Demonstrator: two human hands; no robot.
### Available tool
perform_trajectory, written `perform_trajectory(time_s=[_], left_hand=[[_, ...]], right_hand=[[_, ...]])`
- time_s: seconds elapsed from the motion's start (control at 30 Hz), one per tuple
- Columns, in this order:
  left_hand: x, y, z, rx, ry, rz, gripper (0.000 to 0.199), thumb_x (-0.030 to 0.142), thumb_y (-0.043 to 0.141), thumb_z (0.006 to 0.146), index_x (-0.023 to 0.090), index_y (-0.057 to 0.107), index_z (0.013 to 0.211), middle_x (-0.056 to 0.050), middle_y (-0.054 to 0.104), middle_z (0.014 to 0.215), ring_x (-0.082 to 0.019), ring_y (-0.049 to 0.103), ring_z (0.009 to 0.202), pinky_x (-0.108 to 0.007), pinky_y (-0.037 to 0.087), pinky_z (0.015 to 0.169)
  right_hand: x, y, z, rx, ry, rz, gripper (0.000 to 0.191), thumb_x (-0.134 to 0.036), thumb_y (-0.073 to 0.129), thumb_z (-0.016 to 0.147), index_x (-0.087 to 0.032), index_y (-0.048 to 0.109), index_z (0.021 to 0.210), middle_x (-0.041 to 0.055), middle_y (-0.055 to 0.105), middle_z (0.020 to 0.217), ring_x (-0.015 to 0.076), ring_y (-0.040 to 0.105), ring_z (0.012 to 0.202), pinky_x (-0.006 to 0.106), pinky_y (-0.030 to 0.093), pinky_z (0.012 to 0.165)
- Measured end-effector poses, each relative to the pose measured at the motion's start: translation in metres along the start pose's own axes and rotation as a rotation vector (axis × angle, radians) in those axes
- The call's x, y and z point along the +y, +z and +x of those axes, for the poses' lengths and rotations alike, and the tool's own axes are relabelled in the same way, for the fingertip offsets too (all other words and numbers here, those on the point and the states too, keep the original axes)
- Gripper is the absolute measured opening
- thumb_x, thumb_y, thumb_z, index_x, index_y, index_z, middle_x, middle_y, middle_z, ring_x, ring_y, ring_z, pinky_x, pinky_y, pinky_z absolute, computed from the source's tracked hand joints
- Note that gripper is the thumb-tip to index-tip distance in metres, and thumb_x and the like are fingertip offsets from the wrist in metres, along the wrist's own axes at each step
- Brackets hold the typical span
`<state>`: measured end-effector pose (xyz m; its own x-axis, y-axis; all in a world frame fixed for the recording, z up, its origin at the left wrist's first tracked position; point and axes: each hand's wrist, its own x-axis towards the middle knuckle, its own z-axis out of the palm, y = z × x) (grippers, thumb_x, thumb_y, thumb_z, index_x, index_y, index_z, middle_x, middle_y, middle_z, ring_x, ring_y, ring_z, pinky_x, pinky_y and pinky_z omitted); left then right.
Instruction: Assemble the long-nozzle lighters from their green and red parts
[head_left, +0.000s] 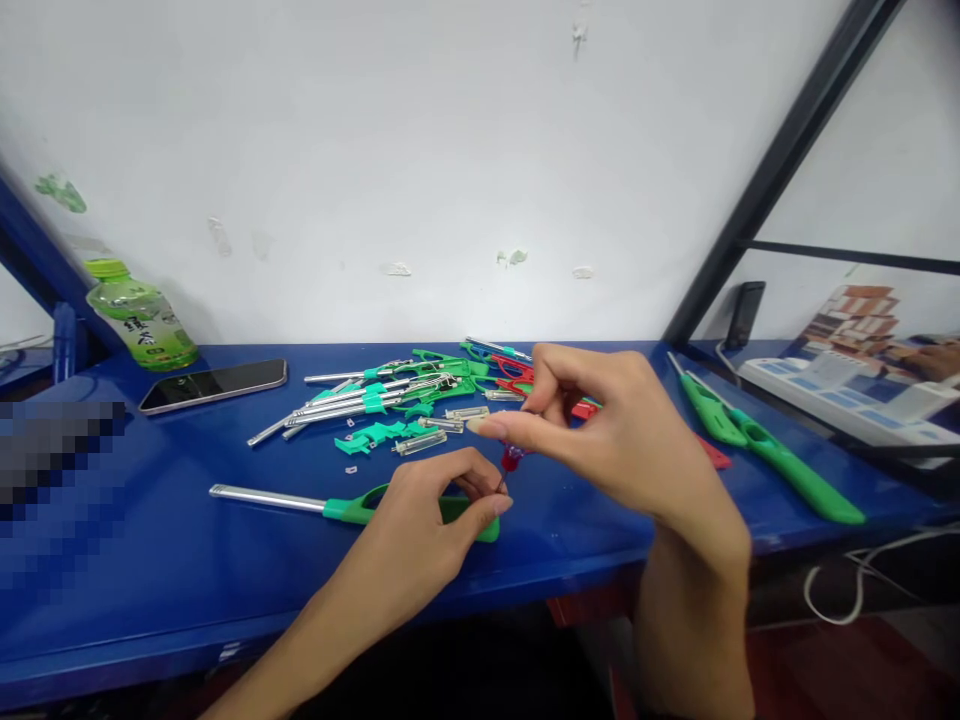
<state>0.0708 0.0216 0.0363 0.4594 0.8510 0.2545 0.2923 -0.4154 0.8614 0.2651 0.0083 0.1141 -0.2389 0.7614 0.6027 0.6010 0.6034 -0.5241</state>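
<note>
Over my remote feed, my left hand (431,510) curls closed on the green lighter (346,510), lying on the blue table (150,560); my right hand (611,425) pinches the red screwdriver (511,458) above it. I judge the work partway: loose clear tanks (422,442) and metal-tubed pieces (352,403) lie beyond that lighter, two whole-looking lighters (802,470) to its right

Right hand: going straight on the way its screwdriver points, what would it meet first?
Probably the left hand, its fingertips at the lower end of the screwdriver; the lighter under that hand seems next, though depth is unclear.
</note>
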Motion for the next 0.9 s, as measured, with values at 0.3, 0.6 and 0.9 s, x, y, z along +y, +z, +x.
perform_trajectory(time_s=[0.3, 0.6, 0.9], left_hand=[[-0.002, 0.000, 0.000, 0.003, 0.013, -0.015, 0.016, 0.027, 0.069, 0.095, 0.023, 0.071, 0.080, 0.002, 0.076, 0.084, -0.018, 0.070, 0.083, -0.028, 0.052, 0.079], [-0.001, 0.002, -0.003, 0.012, 0.006, 0.009, 0.014, 0.028, 0.070, 0.095, 0.023, 0.073, 0.082, 0.003, 0.076, 0.081, -0.017, 0.070, 0.079, -0.028, 0.051, 0.079], [-0.003, 0.001, 0.000, 0.023, 0.011, -0.019, 0.019, 0.027, 0.070, 0.095, 0.023, 0.072, 0.077, 0.002, 0.074, 0.080, -0.017, 0.068, 0.079, -0.027, 0.050, 0.076]], right_hand=[[-0.001, -0.015, -0.003, -0.197, -0.183, 0.126, 0.013, -0.022, 0.071, 0.105, -0.024, 0.082, 0.112, -0.0012, 0.085, 0.107, 0.0136, 0.075, 0.091, 0.025, 0.054, 0.077], [-0.001, -0.007, -0.003, -0.099, -0.018, -0.026, 0.021, -0.033, 0.088, 0.093, -0.023, 0.075, 0.079, -0.0058, 0.075, 0.073, 0.0101, 0.063, 0.063, 0.024, 0.045, 0.058], [-0.002, -0.005, -0.002, -0.123, -0.103, -0.023, 0.016, -0.040, 0.076, 0.103, -0.024, 0.079, 0.100, -0.0037, 0.079, 0.090, 0.0109, 0.067, 0.071, 0.025, 0.049, 0.066]])
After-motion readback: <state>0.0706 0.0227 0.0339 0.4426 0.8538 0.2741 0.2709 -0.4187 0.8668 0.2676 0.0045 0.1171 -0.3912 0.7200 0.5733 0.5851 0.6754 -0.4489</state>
